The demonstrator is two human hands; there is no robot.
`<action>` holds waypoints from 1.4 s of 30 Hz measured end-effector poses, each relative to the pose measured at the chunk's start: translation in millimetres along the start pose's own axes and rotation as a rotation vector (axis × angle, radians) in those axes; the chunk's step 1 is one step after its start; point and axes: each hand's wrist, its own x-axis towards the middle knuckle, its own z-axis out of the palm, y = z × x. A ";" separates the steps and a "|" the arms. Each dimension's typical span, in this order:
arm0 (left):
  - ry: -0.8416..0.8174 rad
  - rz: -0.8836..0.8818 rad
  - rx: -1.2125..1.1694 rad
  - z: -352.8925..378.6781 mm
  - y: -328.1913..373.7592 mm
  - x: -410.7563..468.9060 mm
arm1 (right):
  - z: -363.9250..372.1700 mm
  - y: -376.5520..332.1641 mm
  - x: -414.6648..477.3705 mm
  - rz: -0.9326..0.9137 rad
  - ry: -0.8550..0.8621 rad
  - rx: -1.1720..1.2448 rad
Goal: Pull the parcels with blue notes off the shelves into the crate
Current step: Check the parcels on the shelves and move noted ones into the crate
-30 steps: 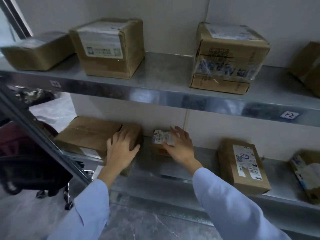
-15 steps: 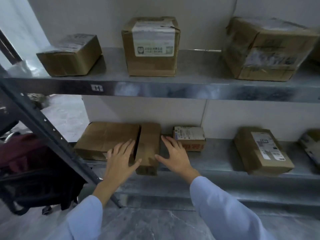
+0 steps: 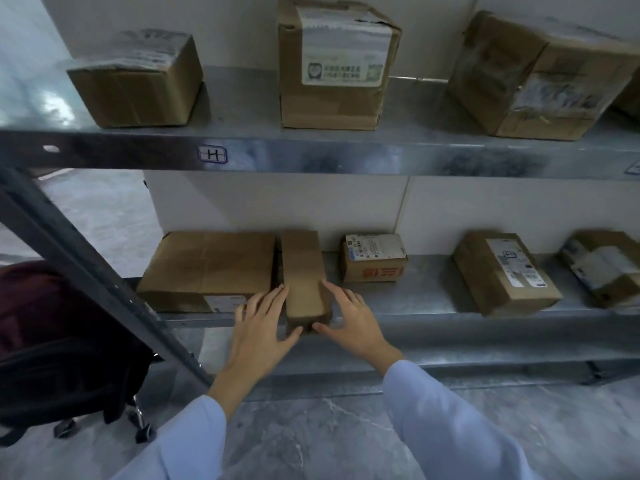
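A long narrow brown parcel lies end-on at the front of the lower shelf. My left hand lies against its left side with straight fingers and the thumb at its front end. On the other side, my right hand touches the parcel with fingers spread and thumb near the front corner. A wide flat parcel sits tight against it on the left. A small parcel with a white label stands to the right. No blue note shows on any parcel, and no crate is in view.
Two more labelled parcels lie further right on the lower shelf. The upper shelf, marked H, carries three boxes. A slanted metal upright and a dark wheeled bag stand at left.
My right hand left the small labelled parcel and came to the narrow parcel's right side. My left hand slid off its top to its left side. The view shifted left.
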 end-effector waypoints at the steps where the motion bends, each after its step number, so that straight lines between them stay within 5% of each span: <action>1: 0.007 -0.004 -0.005 0.1 -0.6 2.0 | -0.8 1.3 1.5 0.005 0.003 0.006; 9: -0.011 0.015 -0.063 -5.8 -0.5 21.7 | -6.8 -1.2 9.6 0.086 -0.072 0.291; 20: -0.015 -0.091 -0.546 -25.7 26.9 7.7 | -24.0 -7.8 -6.9 0.104 -0.005 0.527; 25: 0.022 -0.132 -0.747 -42.6 39.7 5.1 | -34.2 -14.8 -10.3 0.047 0.043 0.503; 42: -0.005 -0.160 -0.860 -75.7 51.6 -6.5 | -63.4 -36.1 -22.9 -0.072 0.042 0.506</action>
